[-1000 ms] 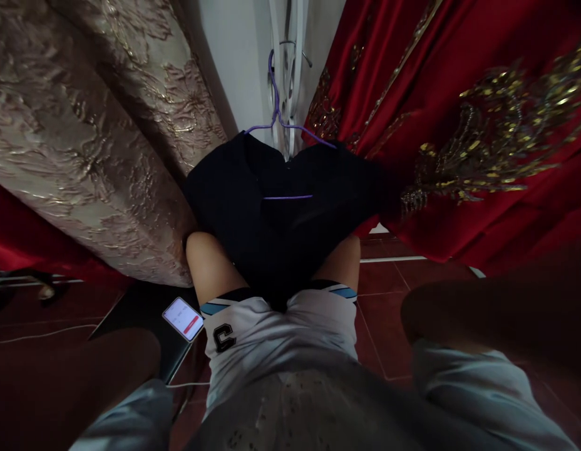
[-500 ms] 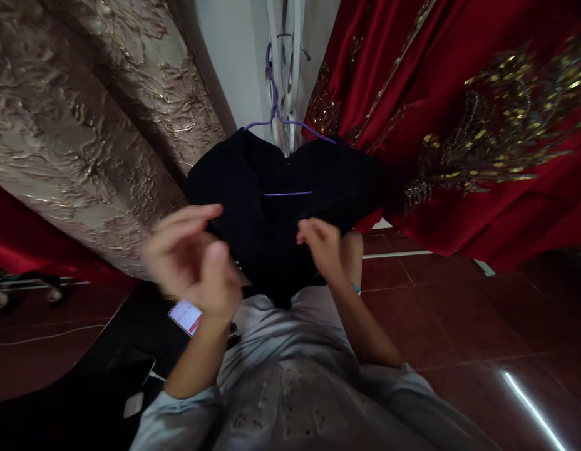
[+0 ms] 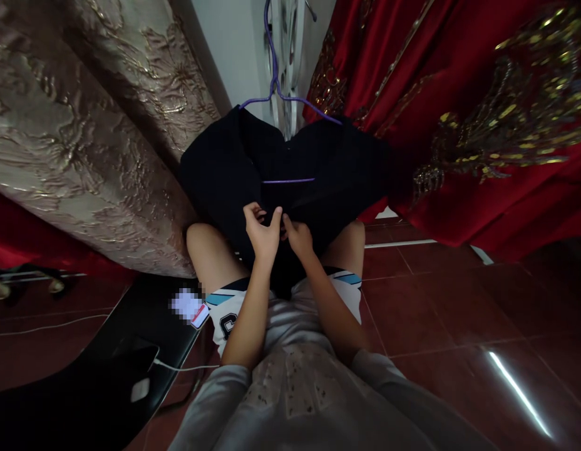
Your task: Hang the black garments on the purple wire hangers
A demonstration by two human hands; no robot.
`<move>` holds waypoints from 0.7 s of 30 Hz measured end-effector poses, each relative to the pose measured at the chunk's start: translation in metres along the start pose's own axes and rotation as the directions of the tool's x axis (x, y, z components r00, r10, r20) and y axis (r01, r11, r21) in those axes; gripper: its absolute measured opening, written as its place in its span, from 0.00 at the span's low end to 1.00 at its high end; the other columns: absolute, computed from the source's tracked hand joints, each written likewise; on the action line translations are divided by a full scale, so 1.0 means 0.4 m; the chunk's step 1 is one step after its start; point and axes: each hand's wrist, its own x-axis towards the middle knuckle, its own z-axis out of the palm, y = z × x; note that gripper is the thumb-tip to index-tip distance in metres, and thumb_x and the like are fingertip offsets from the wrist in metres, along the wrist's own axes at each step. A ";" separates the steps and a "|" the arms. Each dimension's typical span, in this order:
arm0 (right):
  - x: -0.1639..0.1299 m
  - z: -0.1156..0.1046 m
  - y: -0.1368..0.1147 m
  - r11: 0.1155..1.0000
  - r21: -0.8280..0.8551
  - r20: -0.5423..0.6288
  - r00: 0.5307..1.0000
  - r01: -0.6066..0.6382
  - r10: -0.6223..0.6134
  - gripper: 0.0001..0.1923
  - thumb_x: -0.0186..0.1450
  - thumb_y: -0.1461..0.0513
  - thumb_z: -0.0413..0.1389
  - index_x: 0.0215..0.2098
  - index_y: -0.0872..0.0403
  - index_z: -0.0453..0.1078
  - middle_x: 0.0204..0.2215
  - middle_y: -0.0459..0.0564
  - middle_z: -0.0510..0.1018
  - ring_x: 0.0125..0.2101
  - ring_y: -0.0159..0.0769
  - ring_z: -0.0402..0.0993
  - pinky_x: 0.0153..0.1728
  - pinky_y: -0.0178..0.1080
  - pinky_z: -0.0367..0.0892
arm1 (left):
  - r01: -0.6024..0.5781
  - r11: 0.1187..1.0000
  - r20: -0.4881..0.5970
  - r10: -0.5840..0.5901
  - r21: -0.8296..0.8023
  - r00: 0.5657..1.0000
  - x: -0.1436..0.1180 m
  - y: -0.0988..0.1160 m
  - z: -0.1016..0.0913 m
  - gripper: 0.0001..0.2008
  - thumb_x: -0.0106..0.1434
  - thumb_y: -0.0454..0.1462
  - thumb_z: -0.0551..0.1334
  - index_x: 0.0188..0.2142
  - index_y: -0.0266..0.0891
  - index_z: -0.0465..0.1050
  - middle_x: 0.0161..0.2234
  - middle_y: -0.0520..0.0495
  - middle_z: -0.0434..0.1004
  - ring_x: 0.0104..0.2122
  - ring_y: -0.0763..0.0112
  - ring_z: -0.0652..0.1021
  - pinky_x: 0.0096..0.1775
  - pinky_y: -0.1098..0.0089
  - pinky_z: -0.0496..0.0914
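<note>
A black garment (image 3: 215, 163), perhaps a shirt or jacket, hangs from a purple hanger (image 3: 275, 81) with its neckline open. The hanger's lower bar shows across the opening, and the lower cloth lies between my knees. At the middle of the garment's front, my left hand (image 3: 263, 235) has its fingers curled into the cloth, thumb pointing up. Close beside it, my right hand (image 3: 298, 239) is closed on the front edge, its fingertips partly hidden. Dark cloth makes it hard to see what detail lies between the fingers.
Textured beige-gold fabric (image 3: 144, 125) hangs at the left, red cloth with gold sequins (image 3: 516, 125) at the right. A white stand (image 3: 290, 62) rises behind the hanger. On a black bench (image 3: 107, 338) lie a lit phone (image 3: 200, 316), a cabled dark device (image 3: 144, 357) and a small white case (image 3: 140, 389).
My left hand has come right and down from the air onto the garment's middle. My right hand has shifted slightly left, and the hands are now side by side. The view has tilted a little.
</note>
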 end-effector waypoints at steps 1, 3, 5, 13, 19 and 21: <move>0.009 -0.001 -0.005 1.000 0.000 -0.007 1.000 -0.011 0.011 0.34 0.70 0.37 0.46 0.31 0.54 0.77 0.23 0.50 0.80 0.32 0.37 0.78 0.37 0.35 0.64 | 0.016 1.000 0.006 -0.016 -0.013 1.000 0.006 0.005 0.003 0.16 0.62 0.43 0.71 0.36 0.41 0.64 0.33 0.51 0.70 0.34 0.71 0.75 0.39 0.71 0.70; 0.027 0.001 -0.012 0.999 0.022 -0.027 0.999 -0.027 0.028 0.32 0.69 0.39 0.50 0.26 0.54 0.76 0.21 0.51 0.78 0.30 0.39 0.76 0.36 0.36 0.63 | 0.057 0.994 0.052 -0.052 -0.089 0.997 0.006 0.017 0.009 0.17 0.64 0.42 0.68 0.30 0.41 0.59 0.25 0.55 0.63 0.26 0.74 0.71 0.32 0.73 0.67; 0.034 0.003 -0.006 0.997 0.078 -0.038 0.999 -0.021 0.024 0.29 0.71 0.44 0.50 0.23 0.55 0.74 0.19 0.50 0.76 0.27 0.37 0.74 0.33 0.35 0.62 | 0.115 0.975 0.118 -0.094 -0.191 0.989 -0.011 0.034 0.011 0.20 0.64 0.43 0.68 0.28 0.42 0.56 0.21 0.57 0.59 0.21 0.76 0.67 0.26 0.74 0.63; -0.038 -0.031 0.047 0.963 0.264 0.002 0.999 0.048 -0.051 0.27 0.68 0.45 0.53 0.20 0.55 0.66 0.14 0.44 0.66 0.17 0.28 0.62 0.24 0.34 0.57 | 0.144 0.946 0.206 -0.086 -0.291 0.975 -0.097 -0.024 -0.038 0.12 0.74 0.43 0.54 0.40 0.39 0.71 0.34 0.45 0.77 0.34 0.69 0.80 0.41 0.68 0.75; -0.068 -0.043 0.028 0.948 0.304 0.072 0.990 0.091 -0.118 0.28 0.61 0.41 0.57 0.20 0.56 0.70 0.14 0.44 0.66 0.17 0.27 0.60 0.23 0.34 0.56 | 0.091 0.994 0.362 -0.066 -0.052 0.930 -0.126 -0.137 -0.040 0.03 0.62 0.35 0.64 0.34 0.37 0.73 0.33 0.45 0.80 0.36 0.67 0.80 0.43 0.68 0.73; -0.074 -0.053 0.006 0.939 0.333 0.136 0.980 0.091 -0.143 0.26 0.60 0.43 0.58 0.23 0.58 0.73 0.15 0.44 0.67 0.18 0.27 0.61 0.23 0.34 0.57 | 0.071 0.997 0.357 -0.058 -0.023 0.932 -0.129 -0.133 -0.032 0.06 0.65 0.35 0.62 0.31 0.37 0.72 0.30 0.47 0.78 0.33 0.68 0.78 0.41 0.68 0.71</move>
